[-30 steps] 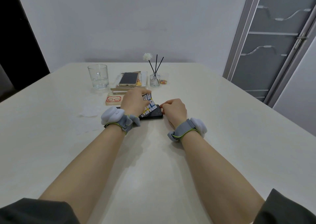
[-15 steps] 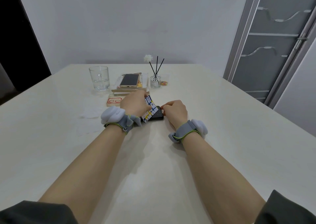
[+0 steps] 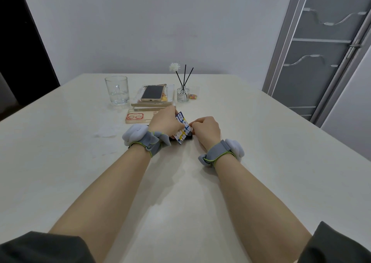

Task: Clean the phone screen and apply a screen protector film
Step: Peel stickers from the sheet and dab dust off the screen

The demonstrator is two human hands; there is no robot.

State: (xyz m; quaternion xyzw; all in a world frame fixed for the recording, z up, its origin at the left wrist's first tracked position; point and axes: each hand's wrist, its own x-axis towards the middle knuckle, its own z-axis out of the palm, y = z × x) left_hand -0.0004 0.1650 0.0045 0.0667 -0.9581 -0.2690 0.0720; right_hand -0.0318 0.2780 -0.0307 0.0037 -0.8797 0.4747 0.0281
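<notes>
Above the dark phone (image 3: 189,136) lying flat on the table (image 3: 261,142), the left hand (image 3: 166,122) gripped a printed packet (image 3: 183,131) while the right hand (image 3: 206,130) pinched its edge, apparently opening it, which next called for a steady pull apart.

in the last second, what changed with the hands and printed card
The left hand tipped the printed card up and toward the right hand, whose fingertips now pinch its edge; less of the black phone shows beneath. The glass mug and gold phone stayed put.
</notes>
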